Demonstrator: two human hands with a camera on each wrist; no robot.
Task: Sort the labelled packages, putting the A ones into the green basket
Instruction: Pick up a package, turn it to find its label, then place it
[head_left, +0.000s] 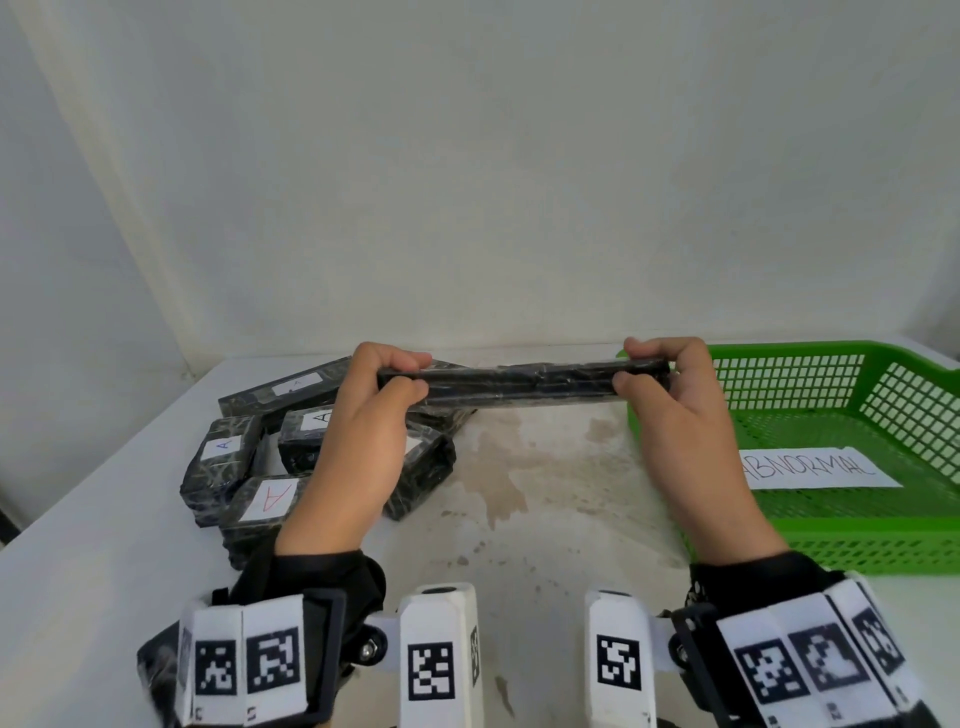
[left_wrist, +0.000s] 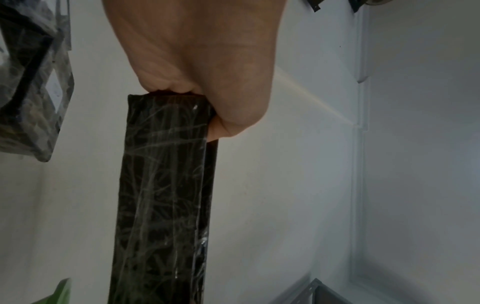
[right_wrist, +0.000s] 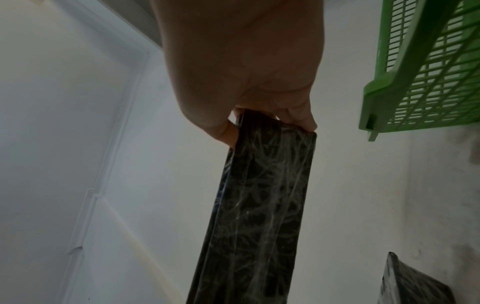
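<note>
the person holds a long, flat black package edge-on above the counter, between the pile of packages on the left and the green basket on the right. the left hand pinches its left end with thumb and curled fingers; the right hand pinches the right end the same way, just beside the basket's near-left corner.

the step in hand looks like checking the label. to do it well, the person would probably roll the package about its long axis until a broad face turns to the head camera, keeping both pinches firm, since the shiny wrap seems slippery. only if an a shows should it go right into the basket.

no label on the held package is visible in any view; the wrist views show only wrinkled dark wrap. several packages in the pile show an a, but the hand covers part of the pile, and the far one's label is too small to read. a paper sheet in the basket reads "abnormal". the basket's right side is cut off.
</note>
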